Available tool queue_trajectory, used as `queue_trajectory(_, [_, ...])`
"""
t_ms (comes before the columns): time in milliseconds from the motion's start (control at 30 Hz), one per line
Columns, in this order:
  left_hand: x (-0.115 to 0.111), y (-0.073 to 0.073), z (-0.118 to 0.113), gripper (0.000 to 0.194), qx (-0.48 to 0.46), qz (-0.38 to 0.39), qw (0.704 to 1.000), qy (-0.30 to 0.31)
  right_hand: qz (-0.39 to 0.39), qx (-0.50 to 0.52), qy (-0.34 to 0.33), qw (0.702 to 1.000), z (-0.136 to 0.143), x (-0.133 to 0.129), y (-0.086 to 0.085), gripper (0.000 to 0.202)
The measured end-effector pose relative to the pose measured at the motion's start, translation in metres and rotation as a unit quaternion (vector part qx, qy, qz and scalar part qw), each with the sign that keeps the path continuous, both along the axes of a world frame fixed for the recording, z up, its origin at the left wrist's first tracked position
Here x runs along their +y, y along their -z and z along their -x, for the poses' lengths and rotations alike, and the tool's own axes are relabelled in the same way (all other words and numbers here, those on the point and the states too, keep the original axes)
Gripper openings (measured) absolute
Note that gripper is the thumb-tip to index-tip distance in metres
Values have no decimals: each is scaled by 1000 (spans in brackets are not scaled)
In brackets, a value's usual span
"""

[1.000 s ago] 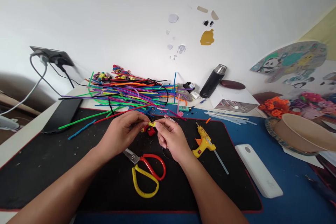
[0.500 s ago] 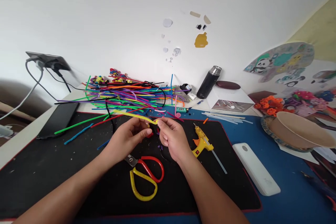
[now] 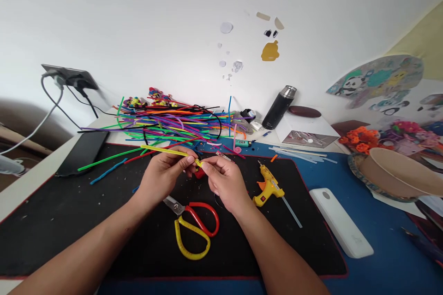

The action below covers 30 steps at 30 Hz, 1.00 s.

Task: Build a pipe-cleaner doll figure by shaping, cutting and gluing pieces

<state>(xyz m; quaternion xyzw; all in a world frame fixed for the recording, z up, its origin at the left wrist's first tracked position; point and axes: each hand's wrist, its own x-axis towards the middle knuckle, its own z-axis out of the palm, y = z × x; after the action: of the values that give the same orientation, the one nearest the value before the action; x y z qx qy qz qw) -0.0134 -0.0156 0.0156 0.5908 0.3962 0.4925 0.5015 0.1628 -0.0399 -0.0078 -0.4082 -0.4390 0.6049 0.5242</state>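
A yellow pipe cleaner [image 3: 162,150] runs between my two hands, its long free end pointing left. My left hand [image 3: 164,173] pinches it between thumb and fingers. Close beside, my right hand [image 3: 224,179] grips its short bent end with fingertips together. A small red item [image 3: 200,173] shows between and below the hands; its kind is not clear. Just under the hands lie scissors [image 3: 194,228] with one red and one yellow handle, on the black mat [image 3: 138,249]. To the right of my right hand rests a yellow hot glue gun [image 3: 269,186] with a glue stick in its back.
A heap of coloured pipe cleaners [image 3: 173,122] spreads along the back. A black flask [image 3: 279,107] stands near the wall. On the right are glue sticks [image 3: 297,154], a white oblong case [image 3: 341,222] and a beige bowl [image 3: 404,173]. A black phone [image 3: 83,152] lies at left.
My left hand has closed in on the pipe cleaner and slid toward my right hand, now pinching near the bent end. The whole view has shifted slightly.
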Motion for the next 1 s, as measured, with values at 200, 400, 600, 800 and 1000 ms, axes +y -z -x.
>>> queue_trajectory(200, [-3,0,0,36,1,-35,999,-4,-4,-5,-7,1000,1,0,3,38])
queue_trajectory(400, [-2,0,1,35,43,-74,996,-5,24,45,-28,998,-1,0,1,44])
queue_trajectory(600, [-6,6,3,29,118,-181,976,-22,37,46,-17,998,0,0,0,51])
queue_trajectory(800, [-7,10,5,17,187,-297,936,-15,31,25,-12,999,3,0,3,47])
queue_trajectory(1000, [-6,12,6,17,204,-307,929,-20,14,-45,6,999,3,-1,8,45])
